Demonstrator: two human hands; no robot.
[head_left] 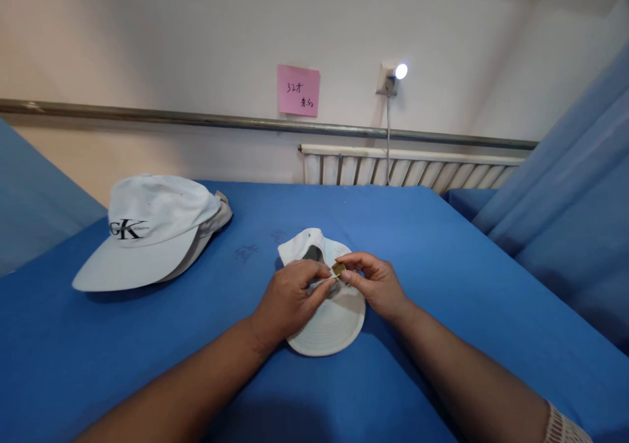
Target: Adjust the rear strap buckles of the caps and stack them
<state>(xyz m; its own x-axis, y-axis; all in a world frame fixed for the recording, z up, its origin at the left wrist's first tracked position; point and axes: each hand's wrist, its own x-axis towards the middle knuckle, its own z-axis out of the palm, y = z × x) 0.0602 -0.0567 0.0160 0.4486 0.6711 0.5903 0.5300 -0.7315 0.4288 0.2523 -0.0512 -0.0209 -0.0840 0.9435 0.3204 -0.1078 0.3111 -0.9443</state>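
A white baseball cap point(328, 328) lies on the blue cloth with its brim toward me and its back opening facing up. My left hand point(295, 295) pinches the narrow end of the cap's strap between thumb and fingertips. Just right of it, my right hand point(371, 282) is closed on a small brass-coloured buckle point(339, 269) between thumb and index finger. The strap end meets the buckle; whether it passes through cannot be made out. Both hands hover over the cap and partly cover its middle.
Stacked caps point(152, 210), the top one white with black letters, sit on the left of the blue-covered table point(393, 227). Behind are a radiator point(363, 168), a metal pipe point(221, 120), a pink note point(298, 90) and a lit plug-in lamp point(401, 71). Blue curtains point(580, 187) hang at the sides.
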